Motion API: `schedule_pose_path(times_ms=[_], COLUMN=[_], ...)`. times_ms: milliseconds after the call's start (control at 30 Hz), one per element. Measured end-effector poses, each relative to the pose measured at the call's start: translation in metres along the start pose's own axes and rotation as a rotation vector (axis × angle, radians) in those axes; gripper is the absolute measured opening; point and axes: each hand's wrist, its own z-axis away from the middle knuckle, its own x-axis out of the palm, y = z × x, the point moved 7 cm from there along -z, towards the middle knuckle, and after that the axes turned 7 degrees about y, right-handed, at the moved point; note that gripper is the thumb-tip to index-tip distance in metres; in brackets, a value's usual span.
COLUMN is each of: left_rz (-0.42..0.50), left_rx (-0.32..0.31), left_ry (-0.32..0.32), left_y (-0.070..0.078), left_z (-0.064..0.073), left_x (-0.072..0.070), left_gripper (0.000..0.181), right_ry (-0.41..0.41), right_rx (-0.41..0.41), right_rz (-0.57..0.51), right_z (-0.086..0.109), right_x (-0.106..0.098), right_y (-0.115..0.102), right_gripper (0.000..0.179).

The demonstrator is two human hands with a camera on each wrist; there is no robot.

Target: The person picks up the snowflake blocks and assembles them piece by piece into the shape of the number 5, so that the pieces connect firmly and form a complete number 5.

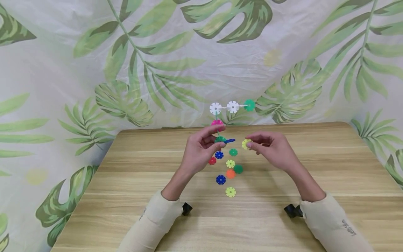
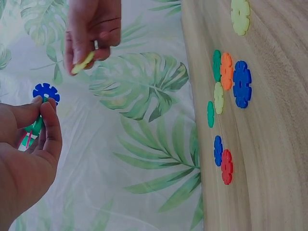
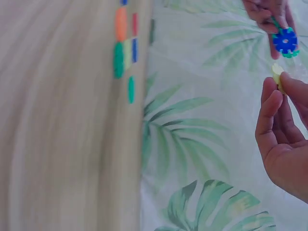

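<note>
Above the table my left hand (image 1: pixel 199 148) pinches a green notched plastic disc (image 1: pixel 220 139) belonging to a chain of interlocked discs. From it a blue disc (image 2: pixel 46 93) sticks out edge-on toward the right. Upward, the chain runs through a pink disc (image 1: pixel 217 124) and white discs (image 1: pixel 233 107) to a green disc (image 1: pixel 249 105) at its far end. Between thumb and fingertips, my right hand (image 1: pixel 273 148) pinches a loose yellow disc (image 1: pixel 246 144). A small gap separates this yellow disc from the blue one. My left fingers partly hide the chain's lower part.
Loose discs lie on the wooden table (image 1: pixel 126 210) below the hands: blue (image 1: pixel 220 180), orange (image 1: pixel 231 174), yellow (image 1: pixel 230 192), green (image 1: pixel 233 152) and red (image 1: pixel 212 160) among them. A leaf-patterned cloth (image 1: pixel 176 80) hangs behind the table's back edge.
</note>
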Motion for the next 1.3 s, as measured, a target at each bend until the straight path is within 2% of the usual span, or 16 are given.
schedule_pose_path(times_ms=[100, 400, 833, 1100, 1300], left_rz=[-0.001, -0.019, -0.04, -0.06, -0.061], left_rx=[0.003, 0.033, 0.051, 0.092, 0.101], left_ry=[0.004, 0.012, 0.041, 0.006, 0.003], left_y=[0.0, 0.001, 0.002, 0.005, 0.005], left_z=[0.0, 0.0, 0.001, 0.002, 0.003], left_x=[0.0, 0.002, 0.001, 0.002, 0.002], left_gripper=[0.045, 0.045, 0.044, 0.043, 0.043], right_ry=[0.031, 0.06, 0.067, 0.091, 0.12], right_rx=[-0.003, -0.086, -0.075, -0.136, -0.192], right_rz=[-0.036, -0.093, -0.098, -0.115, -0.153], right_z=[-0.002, -0.007, -0.007, -0.008, -0.006], right_x=[0.0, 0.006, 0.011, 0.015, 0.017], right_y=[-0.007, -0.02, -0.025, -0.024, -0.026], right_gripper=[0.022, 0.021, 0.019, 0.017, 0.014])
